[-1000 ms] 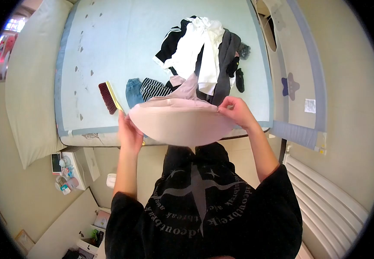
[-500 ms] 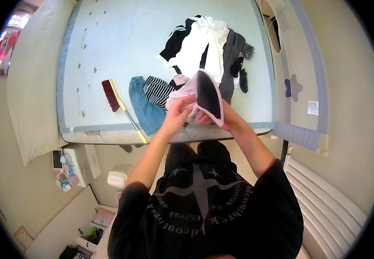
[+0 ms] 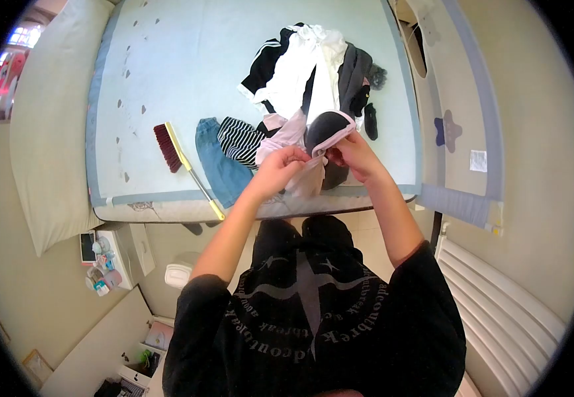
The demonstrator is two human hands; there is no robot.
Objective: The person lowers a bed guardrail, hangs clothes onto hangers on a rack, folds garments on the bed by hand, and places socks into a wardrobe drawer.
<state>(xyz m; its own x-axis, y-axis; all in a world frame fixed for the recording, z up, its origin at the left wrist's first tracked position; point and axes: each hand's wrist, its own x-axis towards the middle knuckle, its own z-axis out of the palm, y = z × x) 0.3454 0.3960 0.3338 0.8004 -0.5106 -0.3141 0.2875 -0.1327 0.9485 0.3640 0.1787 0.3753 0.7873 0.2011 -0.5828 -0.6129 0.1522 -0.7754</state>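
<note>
Between my hands is a light pink cloth piece (image 3: pixel 310 180) with a curved, dark-faced panel (image 3: pixel 328 128) like a brim, edged in pink. My left hand (image 3: pixel 279 172) pinches the pink cloth near the panel's lower left end. At the panel's right edge, my right hand (image 3: pixel 359 157) is closed on the pink edging; some of its fingers are hidden behind the cloth. Left of my hands lie a black-and-white striped cloth (image 3: pixel 240 140) and a blue denim garment (image 3: pixel 222 162). Just beyond is a white garment (image 3: pixel 293 73).
A long-handled brush (image 3: pixel 184 160) lies on the pale blue bed mat (image 3: pixel 161 86). Black clothing with white stripes (image 3: pixel 260 69), a grey garment (image 3: pixel 353 74) and a black sock (image 3: pixel 370 122) lie around the white garment. A padded bed rail (image 3: pixel 462 119) stands at right.
The dark panel has turned from nearly upright to tilted and curled, its top now leaning right. My right hand has moved up to the panel's right edge; my left stays close by.
</note>
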